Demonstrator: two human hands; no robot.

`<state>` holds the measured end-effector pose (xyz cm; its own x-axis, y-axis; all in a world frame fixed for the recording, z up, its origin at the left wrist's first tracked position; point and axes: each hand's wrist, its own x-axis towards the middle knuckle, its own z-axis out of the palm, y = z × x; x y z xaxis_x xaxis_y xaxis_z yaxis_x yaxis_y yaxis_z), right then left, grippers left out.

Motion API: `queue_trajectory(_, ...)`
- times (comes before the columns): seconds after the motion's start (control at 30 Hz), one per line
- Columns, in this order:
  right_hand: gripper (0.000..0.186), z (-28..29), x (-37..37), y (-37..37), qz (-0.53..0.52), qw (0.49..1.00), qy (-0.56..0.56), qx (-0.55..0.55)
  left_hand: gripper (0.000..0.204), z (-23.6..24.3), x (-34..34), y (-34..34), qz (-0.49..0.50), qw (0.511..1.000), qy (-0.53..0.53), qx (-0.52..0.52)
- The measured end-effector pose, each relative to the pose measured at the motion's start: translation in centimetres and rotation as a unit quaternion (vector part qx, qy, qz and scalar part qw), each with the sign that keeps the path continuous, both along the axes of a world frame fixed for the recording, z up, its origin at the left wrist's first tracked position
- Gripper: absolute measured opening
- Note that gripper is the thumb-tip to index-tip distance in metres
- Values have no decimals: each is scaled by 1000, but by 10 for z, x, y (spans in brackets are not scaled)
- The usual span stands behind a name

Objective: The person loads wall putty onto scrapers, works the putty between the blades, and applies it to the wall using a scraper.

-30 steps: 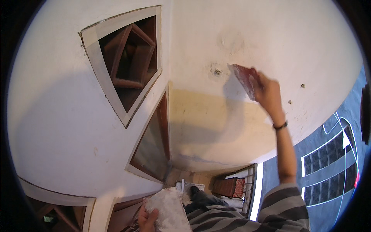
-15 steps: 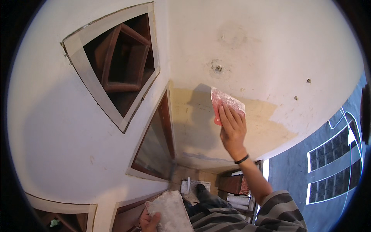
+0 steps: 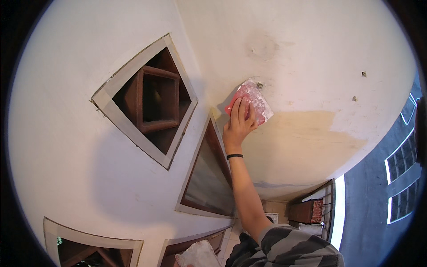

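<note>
My right hand [image 3: 239,129] is closed on a red plastic putty spreader [image 3: 257,101] coated with whitish filler. It presses the spreader's face toward the pale wall [image 3: 307,58], just below a small filled hole [image 3: 259,85]. Beneath the spreader lies a yellowish patch [image 3: 307,129] of wall. At the lower edge shows a flat rectangular board [image 3: 200,254] smeared with whitish filler. My left hand, which holds this board, is almost wholly cut off by the picture's lower edge.
On the left wall are a diamond-looking window opening [image 3: 161,120] with taped edges and a triangular-looking glazed pane [image 3: 207,178]. Two small holes [image 3: 364,74] mark the wall at right. A brown cabinet [image 3: 302,211] stands below, beside a grey paved area [image 3: 362,209].
My right hand has moved left and up with the spreader, from the yellowish patch to near the filled hole. The view has shifted, and the board has sunk toward the lower edge.
</note>
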<state>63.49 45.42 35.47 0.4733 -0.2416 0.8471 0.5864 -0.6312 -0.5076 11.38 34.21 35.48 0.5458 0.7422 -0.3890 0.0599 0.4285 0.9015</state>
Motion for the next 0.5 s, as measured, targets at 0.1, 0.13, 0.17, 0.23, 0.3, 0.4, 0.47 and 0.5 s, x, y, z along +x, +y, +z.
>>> queue_trajectory(0.1,75,-5,17,18,-31,999,27,-13,50,-7,-10,4,24,1000,-1,-16)
queue_trajectory(0.13,77,-6,22,20,-48,998,40,-27,50,-7,-10,5,25,1000,1,-16)
queue_trajectory(0.17,77,-8,27,24,-48,998,42,-28,48,-7,-10,6,26,1000,0,-10)
queue_trajectory(0.23,80,-8,32,31,-83,996,26,-28,47,-5,-6,8,27,1000,-1,-5)
queue_trajectory(0.3,81,-5,28,36,-73,996,40,-19,45,3,4,10,15,999,-20,29)
queue_trajectory(0.4,83,1,17,43,-55,996,75,-4,41,16,20,8,43,998,-36,41)
queue_trajectory(0.47,83,-5,14,43,-45,994,96,2,39,14,15,11,27,998,-36,52)
queue_trajectory(0.5,84,-10,15,41,-45,995,94,8,37,13,13,13,11,998,-34,60)
